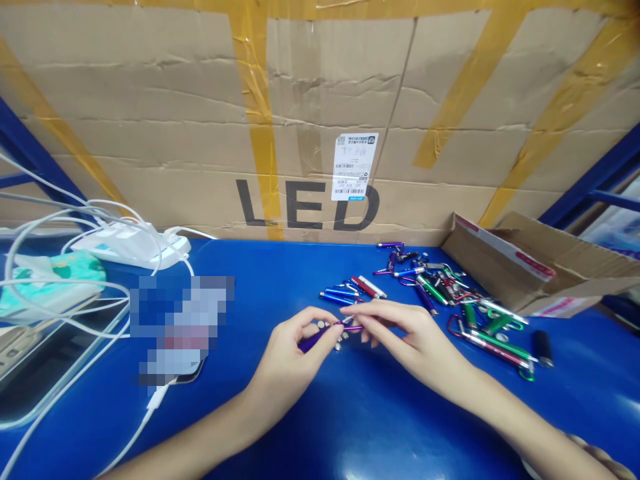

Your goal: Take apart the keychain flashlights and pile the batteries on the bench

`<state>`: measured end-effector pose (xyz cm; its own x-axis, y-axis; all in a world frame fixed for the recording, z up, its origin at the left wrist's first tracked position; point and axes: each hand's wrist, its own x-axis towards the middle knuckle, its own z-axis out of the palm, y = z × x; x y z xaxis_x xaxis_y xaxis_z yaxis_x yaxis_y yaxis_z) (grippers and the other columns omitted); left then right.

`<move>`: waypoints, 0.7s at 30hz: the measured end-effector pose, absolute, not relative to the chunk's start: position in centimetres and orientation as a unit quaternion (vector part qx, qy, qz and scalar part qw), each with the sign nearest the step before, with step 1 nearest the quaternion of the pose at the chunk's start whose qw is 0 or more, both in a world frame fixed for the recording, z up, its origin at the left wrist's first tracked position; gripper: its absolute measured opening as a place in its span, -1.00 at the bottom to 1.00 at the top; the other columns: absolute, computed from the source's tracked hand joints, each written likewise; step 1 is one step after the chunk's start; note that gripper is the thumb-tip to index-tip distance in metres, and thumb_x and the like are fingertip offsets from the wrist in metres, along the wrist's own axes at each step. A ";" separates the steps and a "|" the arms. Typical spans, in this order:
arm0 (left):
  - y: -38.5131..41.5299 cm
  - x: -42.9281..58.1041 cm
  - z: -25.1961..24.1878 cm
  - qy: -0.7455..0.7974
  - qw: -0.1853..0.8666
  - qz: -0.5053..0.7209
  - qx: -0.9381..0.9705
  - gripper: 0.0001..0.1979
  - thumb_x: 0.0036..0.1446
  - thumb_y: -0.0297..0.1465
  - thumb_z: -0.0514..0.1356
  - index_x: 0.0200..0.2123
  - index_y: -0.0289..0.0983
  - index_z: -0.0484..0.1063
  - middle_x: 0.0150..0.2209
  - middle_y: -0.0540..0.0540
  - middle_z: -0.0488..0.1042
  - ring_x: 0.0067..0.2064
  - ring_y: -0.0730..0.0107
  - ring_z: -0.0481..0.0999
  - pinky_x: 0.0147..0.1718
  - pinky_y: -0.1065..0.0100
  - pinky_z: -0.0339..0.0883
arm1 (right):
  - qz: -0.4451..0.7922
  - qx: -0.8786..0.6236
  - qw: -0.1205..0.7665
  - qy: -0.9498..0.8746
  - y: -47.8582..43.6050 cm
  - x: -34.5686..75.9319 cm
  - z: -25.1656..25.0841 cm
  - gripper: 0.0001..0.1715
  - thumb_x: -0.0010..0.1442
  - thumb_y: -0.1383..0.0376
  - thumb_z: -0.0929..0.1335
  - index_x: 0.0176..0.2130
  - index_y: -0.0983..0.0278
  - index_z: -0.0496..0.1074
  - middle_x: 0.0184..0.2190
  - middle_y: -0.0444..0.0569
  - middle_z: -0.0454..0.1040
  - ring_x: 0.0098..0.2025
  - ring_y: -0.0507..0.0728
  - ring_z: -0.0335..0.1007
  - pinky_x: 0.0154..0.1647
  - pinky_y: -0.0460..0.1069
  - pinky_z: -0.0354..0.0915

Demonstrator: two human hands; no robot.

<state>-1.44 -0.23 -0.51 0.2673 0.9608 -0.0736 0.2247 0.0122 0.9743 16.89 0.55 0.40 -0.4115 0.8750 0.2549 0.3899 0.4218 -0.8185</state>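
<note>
My left hand (290, 350) is closed around a purple mini flashlight (311, 339), its body lying along the palm and its end poking out between thumb and forefinger. My right hand (407, 327) pinches at the purple carabiner clip (354, 327) at that end; the fingers partly hide the join. Both hands meet just above the blue table. Several small silver button cells (339, 346) lie beneath and behind the fingertips. Just beyond the hands rest blue mini flashlights (340, 293) and a red one (364, 287), side by side.
To the right spreads a pile of coloured mini flashlights with clips (470, 313), beside an open cardboard box (515, 267). On the left are a pixelated phone-like object (187, 333), white cables (65, 293) and a power strip (135, 243). A large carton (200, 133) walls off the back.
</note>
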 end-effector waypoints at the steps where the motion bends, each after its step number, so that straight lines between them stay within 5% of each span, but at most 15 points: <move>1: -0.3 -1.4 -0.6 0.487 0.517 0.353 0.609 -0.80 0.07 -0.28 0.13 -0.36 -0.32 0.38 -0.64 0.12 0.19 -0.60 0.57 0.11 -0.58 0.49 0.00 | 0.333 -0.404 0.358 -0.774 0.6 16.9 0.4 -0.76 0.23 0.35 0.27 -0.14 0.27 0.47 -0.39 -0.06 0.50 -0.43 0.00 0.41 -0.37 -0.11 0.37; 12: 0.1 -1.4 -0.6 0.440 0.617 0.364 0.541 -0.59 0.05 -0.08 0.10 -0.34 -0.37 0.33 -0.70 0.20 -0.06 -0.65 0.61 -0.12 -0.67 0.46 -0.23 | 0.320 -0.350 0.380 -0.794 0.5 16.5 -0.3 -0.73 0.05 0.39 0.40 -0.17 0.30 0.52 -0.35 0.01 0.48 -0.46 0.00 0.38 -0.48 -0.11 0.38; 21: -0.3 -1.3 -0.6 0.393 0.635 0.375 0.549 -0.70 0.16 -0.16 0.03 -0.29 -0.31 0.29 -0.69 0.18 0.07 -0.65 0.61 0.00 -0.65 0.50 -0.14 | 0.544 -0.407 0.276 -0.680 -0.1 15.8 0.3 -0.69 0.19 0.22 0.30 -0.18 0.33 0.52 -0.43 -0.02 0.51 -0.42 0.02 0.40 -0.48 -0.15 0.35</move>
<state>-1.34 -0.31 -0.55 0.4097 0.9080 -0.0883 -0.0436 0.1161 0.9923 15.77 -0.12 0.31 -0.5166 0.8537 -0.0660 0.2525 0.0783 -0.9644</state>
